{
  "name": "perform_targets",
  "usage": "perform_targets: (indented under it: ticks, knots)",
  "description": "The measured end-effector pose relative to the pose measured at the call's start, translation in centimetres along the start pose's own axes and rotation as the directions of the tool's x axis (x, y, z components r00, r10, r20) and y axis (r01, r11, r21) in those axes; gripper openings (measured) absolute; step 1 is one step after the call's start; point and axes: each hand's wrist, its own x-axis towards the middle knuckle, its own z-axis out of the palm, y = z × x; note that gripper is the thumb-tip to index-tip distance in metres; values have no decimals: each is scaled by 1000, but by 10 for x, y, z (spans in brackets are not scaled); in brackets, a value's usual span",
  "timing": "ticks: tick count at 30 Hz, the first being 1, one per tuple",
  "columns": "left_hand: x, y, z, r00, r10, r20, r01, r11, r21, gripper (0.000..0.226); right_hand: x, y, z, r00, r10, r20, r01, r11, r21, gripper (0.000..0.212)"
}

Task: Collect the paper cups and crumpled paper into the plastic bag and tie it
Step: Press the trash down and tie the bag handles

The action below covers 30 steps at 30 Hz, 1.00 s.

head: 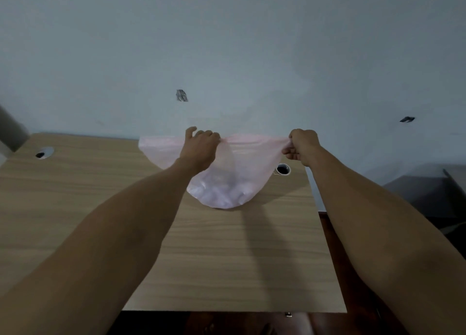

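A pale pink, see-through plastic bag (227,183) hangs above the far part of the wooden table (227,259), its rounded bottom just over the tabletop. My left hand (200,148) pinches the bag's top edge near its middle. My right hand (301,145) grips the top edge at its right corner, and the rim is stretched taut between the two hands. Pale lumps show faintly through the bag's lower part; what they are I cannot tell. No loose paper cups or crumpled paper are in view on the table.
Two round cable holes sit in the tabletop, one at the far left (44,153) and one beside the bag at the right (283,169). A pale wall rises right behind the table. Dark floor lies to the right and in front.
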Motion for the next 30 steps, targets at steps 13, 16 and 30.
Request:
perform_targets:
  ticks: [13,16,30]
  knots:
    - [24,10,-16,951,-106,289,176,958,-227,34,-25,44,91,271,-788,553,744,-193,-639,33]
    - [15,2,-18,968,-37,247,93,972,-218,30,-21,48,104,380,-775,504,732,-80,-676,18]
    - [-4,-9,12,996,-57,70,57,998,10,43,-10,44,105,329,-757,564,757,-145,-637,32]
